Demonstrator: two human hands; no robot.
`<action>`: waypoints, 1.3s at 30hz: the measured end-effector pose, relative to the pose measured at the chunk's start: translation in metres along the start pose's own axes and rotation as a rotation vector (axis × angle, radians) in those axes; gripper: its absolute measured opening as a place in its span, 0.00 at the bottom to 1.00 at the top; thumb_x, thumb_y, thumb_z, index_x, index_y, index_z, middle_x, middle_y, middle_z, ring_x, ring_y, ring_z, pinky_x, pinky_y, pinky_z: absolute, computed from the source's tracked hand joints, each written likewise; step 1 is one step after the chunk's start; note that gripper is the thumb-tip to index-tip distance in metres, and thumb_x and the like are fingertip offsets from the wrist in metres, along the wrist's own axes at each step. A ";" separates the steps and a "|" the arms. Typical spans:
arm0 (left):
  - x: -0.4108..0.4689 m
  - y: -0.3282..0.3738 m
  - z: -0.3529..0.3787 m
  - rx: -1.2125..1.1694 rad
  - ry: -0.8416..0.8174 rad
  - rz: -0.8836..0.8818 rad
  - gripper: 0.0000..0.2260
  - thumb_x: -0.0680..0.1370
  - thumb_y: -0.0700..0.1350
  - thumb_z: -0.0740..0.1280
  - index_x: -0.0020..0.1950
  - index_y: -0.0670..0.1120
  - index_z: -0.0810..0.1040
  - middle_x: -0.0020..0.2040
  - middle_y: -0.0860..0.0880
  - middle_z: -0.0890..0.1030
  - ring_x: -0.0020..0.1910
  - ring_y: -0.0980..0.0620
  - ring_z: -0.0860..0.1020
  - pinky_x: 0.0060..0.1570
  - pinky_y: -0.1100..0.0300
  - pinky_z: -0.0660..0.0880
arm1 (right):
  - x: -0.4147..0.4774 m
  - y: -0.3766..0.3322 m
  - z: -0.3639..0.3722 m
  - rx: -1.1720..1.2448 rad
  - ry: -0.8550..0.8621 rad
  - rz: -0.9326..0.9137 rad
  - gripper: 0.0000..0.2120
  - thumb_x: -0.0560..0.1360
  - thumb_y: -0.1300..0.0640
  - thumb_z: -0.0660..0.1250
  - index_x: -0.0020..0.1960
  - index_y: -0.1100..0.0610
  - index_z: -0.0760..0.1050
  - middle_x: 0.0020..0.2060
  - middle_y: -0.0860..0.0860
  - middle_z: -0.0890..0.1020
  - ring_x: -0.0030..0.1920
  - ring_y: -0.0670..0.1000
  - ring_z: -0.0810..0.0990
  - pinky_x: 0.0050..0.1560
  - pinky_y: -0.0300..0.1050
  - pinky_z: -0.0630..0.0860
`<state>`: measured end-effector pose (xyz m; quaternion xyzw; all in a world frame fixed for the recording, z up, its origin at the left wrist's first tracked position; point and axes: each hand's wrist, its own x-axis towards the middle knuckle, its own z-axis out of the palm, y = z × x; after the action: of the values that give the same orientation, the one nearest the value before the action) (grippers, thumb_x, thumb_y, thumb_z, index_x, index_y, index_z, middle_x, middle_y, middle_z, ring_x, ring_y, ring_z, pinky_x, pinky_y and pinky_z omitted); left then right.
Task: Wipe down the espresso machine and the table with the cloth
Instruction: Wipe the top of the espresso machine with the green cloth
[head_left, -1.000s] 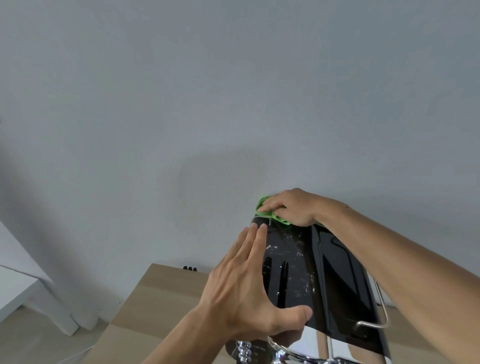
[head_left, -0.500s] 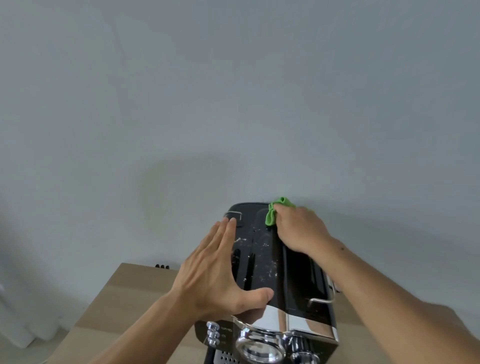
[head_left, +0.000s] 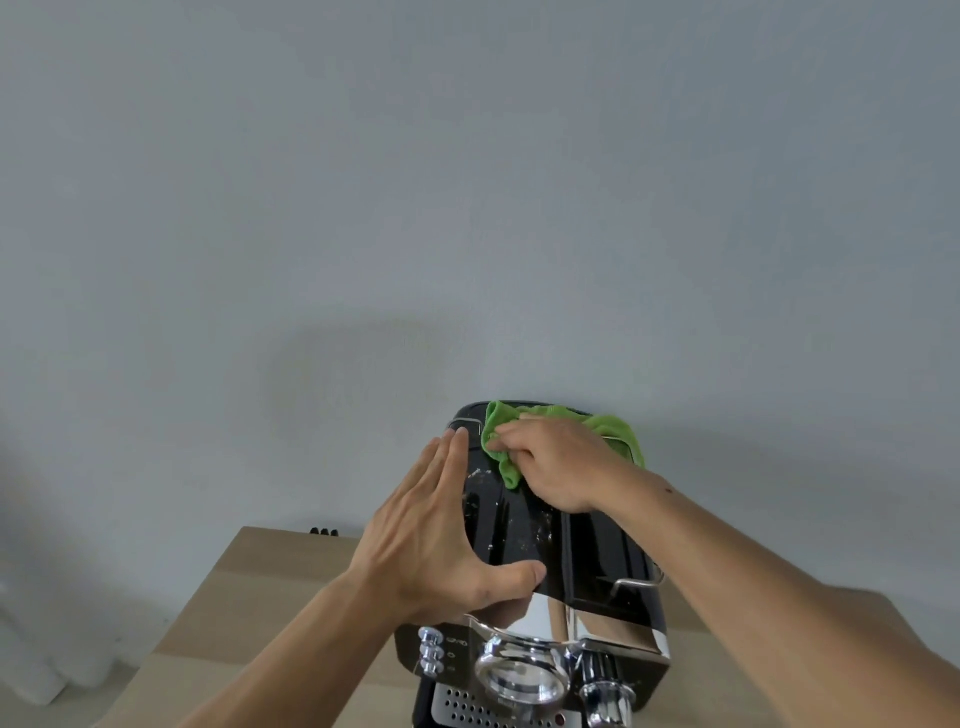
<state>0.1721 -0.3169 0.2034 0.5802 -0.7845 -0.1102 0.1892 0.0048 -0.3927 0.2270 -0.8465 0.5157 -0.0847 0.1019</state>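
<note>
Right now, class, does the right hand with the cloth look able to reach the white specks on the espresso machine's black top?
Probably yes. The right hand grips the cloth on the espresso machine's top; the specks lie just nearer, uncovered, and the left hand rests along the left edge.

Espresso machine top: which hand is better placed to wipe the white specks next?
Right, probably. The right hand grips the green cloth just behind the white specks; the left hand lies flat on the espresso machine, holding nothing.

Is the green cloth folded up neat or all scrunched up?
Scrunched up. The soft green cloth lies in bumpy wrinkles, bunched under the right hand that grips it on top of the shiny black espresso machine.
</note>
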 end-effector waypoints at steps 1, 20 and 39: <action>0.000 0.000 0.000 -0.003 0.000 0.004 0.59 0.58 0.77 0.58 0.77 0.49 0.35 0.78 0.55 0.40 0.76 0.58 0.41 0.74 0.58 0.51 | -0.007 -0.001 -0.001 0.005 -0.007 -0.015 0.18 0.82 0.56 0.52 0.68 0.48 0.72 0.70 0.45 0.71 0.72 0.48 0.63 0.70 0.44 0.59; 0.002 -0.002 -0.002 -0.018 -0.065 0.005 0.60 0.58 0.78 0.58 0.77 0.48 0.35 0.78 0.54 0.38 0.76 0.58 0.39 0.74 0.57 0.50 | -0.010 -0.011 -0.004 0.003 -0.079 0.173 0.21 0.81 0.50 0.50 0.74 0.43 0.61 0.77 0.48 0.53 0.77 0.53 0.47 0.75 0.52 0.49; 0.006 -0.044 -0.032 0.182 -0.274 0.218 0.50 0.62 0.80 0.44 0.74 0.55 0.30 0.71 0.62 0.30 0.67 0.68 0.36 0.65 0.70 0.34 | -0.035 -0.038 0.012 0.011 -0.093 0.283 0.24 0.82 0.50 0.48 0.77 0.48 0.49 0.77 0.56 0.41 0.77 0.59 0.40 0.76 0.54 0.44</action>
<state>0.2219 -0.3347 0.2162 0.4861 -0.8678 -0.0954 0.0384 0.0245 -0.3435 0.2244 -0.7679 0.6240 -0.0329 0.1411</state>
